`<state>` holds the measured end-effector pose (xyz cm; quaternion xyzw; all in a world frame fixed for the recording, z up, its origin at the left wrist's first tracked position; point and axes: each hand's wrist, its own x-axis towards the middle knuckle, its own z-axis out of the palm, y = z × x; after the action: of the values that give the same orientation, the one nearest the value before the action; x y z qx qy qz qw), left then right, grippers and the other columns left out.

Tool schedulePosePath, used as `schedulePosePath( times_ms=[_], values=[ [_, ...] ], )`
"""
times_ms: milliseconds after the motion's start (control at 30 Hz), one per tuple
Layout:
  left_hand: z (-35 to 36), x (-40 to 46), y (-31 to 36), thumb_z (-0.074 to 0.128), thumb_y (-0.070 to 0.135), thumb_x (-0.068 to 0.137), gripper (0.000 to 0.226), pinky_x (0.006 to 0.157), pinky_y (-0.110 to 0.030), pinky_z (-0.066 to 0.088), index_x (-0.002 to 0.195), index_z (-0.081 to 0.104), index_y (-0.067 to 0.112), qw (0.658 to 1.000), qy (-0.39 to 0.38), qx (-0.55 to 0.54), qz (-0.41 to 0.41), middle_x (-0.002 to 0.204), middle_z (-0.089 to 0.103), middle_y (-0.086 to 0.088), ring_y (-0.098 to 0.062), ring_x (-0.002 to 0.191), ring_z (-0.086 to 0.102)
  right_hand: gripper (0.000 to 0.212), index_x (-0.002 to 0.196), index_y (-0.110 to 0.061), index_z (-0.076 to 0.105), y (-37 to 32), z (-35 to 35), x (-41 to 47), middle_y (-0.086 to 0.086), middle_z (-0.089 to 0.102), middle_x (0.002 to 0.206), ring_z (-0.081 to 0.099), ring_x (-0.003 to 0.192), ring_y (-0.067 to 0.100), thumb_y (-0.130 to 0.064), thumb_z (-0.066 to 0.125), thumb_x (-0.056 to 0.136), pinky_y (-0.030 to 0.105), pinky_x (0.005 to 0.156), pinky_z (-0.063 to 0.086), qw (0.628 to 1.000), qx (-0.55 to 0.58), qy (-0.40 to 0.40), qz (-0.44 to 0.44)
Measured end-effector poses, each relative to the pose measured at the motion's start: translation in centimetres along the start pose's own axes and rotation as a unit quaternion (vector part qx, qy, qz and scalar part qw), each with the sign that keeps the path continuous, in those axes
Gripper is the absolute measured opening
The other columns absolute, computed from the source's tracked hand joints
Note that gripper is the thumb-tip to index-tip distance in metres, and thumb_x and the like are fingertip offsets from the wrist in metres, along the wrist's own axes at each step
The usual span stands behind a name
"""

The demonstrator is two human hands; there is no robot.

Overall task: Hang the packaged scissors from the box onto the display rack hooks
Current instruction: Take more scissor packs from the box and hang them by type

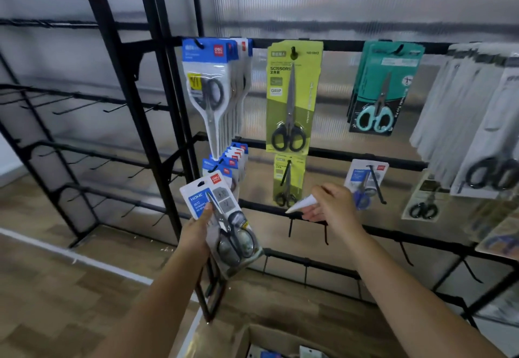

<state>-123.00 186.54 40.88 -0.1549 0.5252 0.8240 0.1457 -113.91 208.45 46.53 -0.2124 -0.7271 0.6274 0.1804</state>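
Here the left hand [196,231] grips a packaged scissors [224,223] card-up, ready for a hook, while the right hand [328,203] pinches a small white scrap [302,203] beside the rack [337,46].

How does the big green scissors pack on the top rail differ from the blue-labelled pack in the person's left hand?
The green pack hangs upright on a rack hook; the blue-labelled pack is tilted, gripped by the left hand. The green pack's card is lime with black-handled scissors pointing up; the held one is white and blue with grey handles. The green pack looks longer. Both hold a single pair of scissors.
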Motion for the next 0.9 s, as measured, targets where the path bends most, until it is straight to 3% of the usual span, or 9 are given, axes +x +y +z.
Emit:
schedulePosePath(
  times_ms=[167,233,300,400,500,600,733,833,900],
  values=[
    [-0.6,-0.4,-0.2,0.057,0.022,0.094,0.028,0.073,-0.033,0.047,0.11,0.058,-0.001,0.999,0.019,0.041,0.002,0.103,0.062,-0.016,-0.02,0.075,0.06,0.028,0.061,-0.007,0.055,-0.1,-0.7,-0.7,0.006,0.061,0.045,0.06,0.038,0.018,-0.006,0.054,0.089,0.021,0.037,0.046,0.989,-0.138,-0.061,0.015],
    [-0.6,-0.5,-0.3,0.057,0.021,0.094,0.024,0.067,-0.032,0.046,0.105,0.059,0.001,0.999,0.015,0.041,0.002,0.103,0.062,-0.016,-0.02,0.074,0.059,0.027,0.061,-0.007,0.052,-0.3,-1.0,-1.1,0.005,0.059,0.041,0.059,0.036,0.018,-0.008,0.054,0.088,0.019,0.036,0.043,0.97,-0.214,-0.11,0.048],
    [-0.5,-0.5,-0.5,0.057,0.021,0.093,0.018,0.071,-0.034,0.046,0.093,0.06,0.003,0.999,0.01,0.039,-0.002,0.103,0.062,-0.016,-0.021,0.074,0.06,0.026,0.061,-0.008,0.05,-0.1,-1.2,-1.0,0.005,0.057,0.043,0.057,0.037,0.017,-0.01,0.055,0.087,0.019,0.038,0.042,0.929,-0.332,-0.149,0.065],
    [-0.3,-0.4,-0.8,0.059,0.024,0.092,0.021,0.084,-0.04,0.047,0.095,0.061,0.004,0.998,0.002,0.061,-0.004,0.101,0.064,-0.015,-0.025,0.081,0.061,0.03,0.058,-0.011,0.046,0.8,-1.6,-0.6,0.004,0.048,0.06,0.05,0.055,0.015,-0.018,0.056,0.086,0.021,0.044,0.032,0.822,-0.547,-0.154,0.031],
    [0.2,-0.2,-1.2,0.06,0.028,0.091,0.027,0.085,-0.04,0.047,0.103,0.062,0.005,0.997,-0.002,0.083,0.004,0.104,0.065,-0.015,-0.027,0.088,0.062,0.041,0.057,-0.015,0.041,2.1,-2.7,-0.3,0.0,0.04,0.064,0.044,0.063,0.015,-0.034,0.059,0.088,0.023,0.045,0.025,0.782,-0.607,-0.139,-0.014],
    [0.8,-0.1,-1.7,0.059,0.031,0.092,0.032,0.086,-0.037,0.047,0.109,0.062,0.004,0.994,-0.003,0.106,-0.001,0.107,0.065,-0.015,-0.03,0.093,0.062,0.049,0.059,-0.013,0.044,2.9,-3.7,-0.3,0.001,0.041,0.06,0.043,0.058,0.015,-0.049,0.05,0.092,0.027,0.05,0.028,0.808,-0.572,-0.134,-0.028],
    [1.4,0.0,-2.5,0.062,0.03,0.091,0.028,0.092,-0.043,0.048,0.105,0.063,0.006,0.994,-0.001,0.109,-0.018,0.109,0.066,-0.017,-0.032,0.098,0.063,0.042,0.09,-0.005,0.068,3.9,-4.6,-0.7,0.01,0.063,0.076,0.059,0.075,0.023,-0.037,0.043,0.097,0.031,0.066,0.04,0.856,-0.492,-0.118,-0.103],
    [1.8,-0.1,-2.9,0.062,0.029,0.091,0.029,0.097,-0.047,0.047,0.108,0.064,0.006,0.993,-0.001,0.116,-0.017,0.111,0.066,-0.018,-0.035,0.104,0.062,0.032,0.1,-0.008,0.071,4.2,-4.6,-1.2,0.002,0.061,0.066,0.051,0.058,0.007,-0.031,0.05,0.095,0.016,0.054,0.035,0.909,-0.386,-0.071,-0.138],
    [2.0,-0.2,-2.8,0.062,0.028,0.091,0.026,0.099,-0.049,0.046,0.106,0.064,0.006,0.994,0.0,0.11,-0.017,0.112,0.066,-0.019,-0.036,0.105,0.062,0.028,0.108,-0.004,0.069,4.1,-4.2,-1.2,0.0,0.068,0.075,0.054,0.064,0.0,-0.024,0.056,0.093,0.005,0.058,0.037,0.947,-0.29,-0.026,-0.137]
  ],
)
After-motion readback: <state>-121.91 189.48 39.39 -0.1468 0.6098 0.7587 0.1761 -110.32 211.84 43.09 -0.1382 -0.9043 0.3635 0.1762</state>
